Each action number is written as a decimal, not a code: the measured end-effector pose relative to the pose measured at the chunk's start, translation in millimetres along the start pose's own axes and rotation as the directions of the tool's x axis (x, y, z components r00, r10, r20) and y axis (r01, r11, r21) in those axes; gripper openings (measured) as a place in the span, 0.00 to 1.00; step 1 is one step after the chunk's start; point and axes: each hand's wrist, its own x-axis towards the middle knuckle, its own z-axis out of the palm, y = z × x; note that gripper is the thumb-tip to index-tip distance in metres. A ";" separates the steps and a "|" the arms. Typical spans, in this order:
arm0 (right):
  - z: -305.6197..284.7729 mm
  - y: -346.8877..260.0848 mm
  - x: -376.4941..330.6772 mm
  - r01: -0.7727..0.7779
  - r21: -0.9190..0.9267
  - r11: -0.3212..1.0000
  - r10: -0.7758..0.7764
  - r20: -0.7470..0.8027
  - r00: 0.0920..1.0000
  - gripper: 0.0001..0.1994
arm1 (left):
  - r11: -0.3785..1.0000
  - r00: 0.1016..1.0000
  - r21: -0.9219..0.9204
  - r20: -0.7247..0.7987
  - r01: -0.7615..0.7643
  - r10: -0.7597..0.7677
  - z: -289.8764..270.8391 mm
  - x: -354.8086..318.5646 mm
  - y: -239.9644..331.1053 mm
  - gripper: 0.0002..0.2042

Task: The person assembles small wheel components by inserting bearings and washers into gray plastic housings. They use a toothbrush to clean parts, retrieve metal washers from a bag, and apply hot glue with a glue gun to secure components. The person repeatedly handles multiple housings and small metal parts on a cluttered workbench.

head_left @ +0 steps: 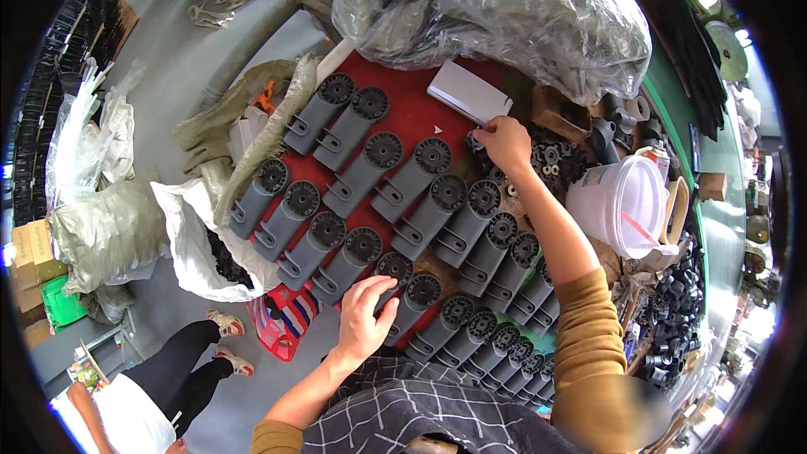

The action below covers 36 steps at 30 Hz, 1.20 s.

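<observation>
Rows of grey plastic housings [382,151], each with a round ribbed end and a slotted tongue, lie on a red board [395,84]. My left hand [366,319] is at the near edge, its curled fingers and thumb around the body of one grey housing [393,267]; the hand partly covers that piece. Farther off to the right, my right hand [506,145] reaches over a pile of small dark gear-like parts [551,155]. Its fingertips are bent together at the pile's left edge, and what they pinch is too small and dark to name. A white box [469,91] lies just beyond.
A large plastic-wrapped bundle [504,17] lies at the far side. On the right stand a white bucket [618,202] and a cardboard box [559,113]. An opened white sack [202,244] of dark parts sits at left. Another person [134,408] is at the lower left.
</observation>
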 end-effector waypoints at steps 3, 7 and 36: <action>-29.5 -6.4 -46.5 -0.091 0.503 0.860 0.042 0.108 0.993 0.11 | 0.989 0.997 -0.137 -0.065 -0.058 0.050 0.5 10.4 11.0 0.15; -51.2 -12.5 -173.5 0.138 0.517 0.844 -0.077 -0.139 0.987 0.07 | 0.528 0.834 -0.649 0.478 0.547 -0.276 7.7 27.4 43.2 0.15; 50.1 50.6 -362.6 0.180 -0.137 0.974 -0.211 -0.262 0.942 0.07 | 0.836 0.653 -0.117 0.685 0.537 -0.324 25.0 -54.3 5.7 0.07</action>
